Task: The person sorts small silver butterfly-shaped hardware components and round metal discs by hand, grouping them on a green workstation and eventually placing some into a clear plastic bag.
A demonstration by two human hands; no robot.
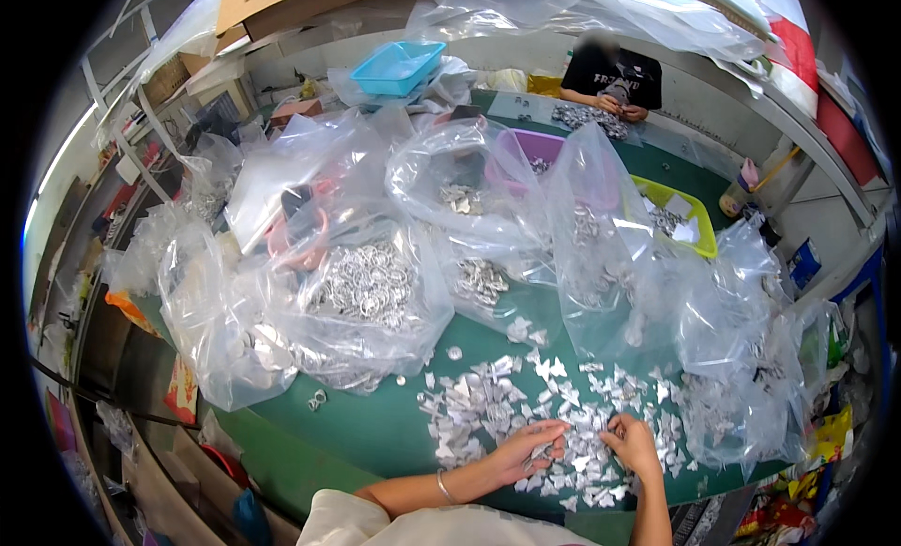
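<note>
Small flat silver-coloured metal pieces [479, 400], many shaped like butterflies, lie spread over the green tabletop [347, 443] in front of me. My left hand [531, 450], with a bangle at its wrist, is curled above the near part of the pile. Some of the silver pieces show between its fingers and palm. To its right, my right hand [633, 443] is closed in a pinch over the same pile, its fingertips pointing down and left. Whatever sits between those fingertips is too small to make out. The two hands are apart.
Clear plastic bags of metal parts [366, 288] ring the pile on its far side, with another bag [732, 396] at the right. Behind stand a purple bin [526, 156], a yellow-green tray [699, 222] and a blue basket [397, 69]. A person [615, 81] works across the table.
</note>
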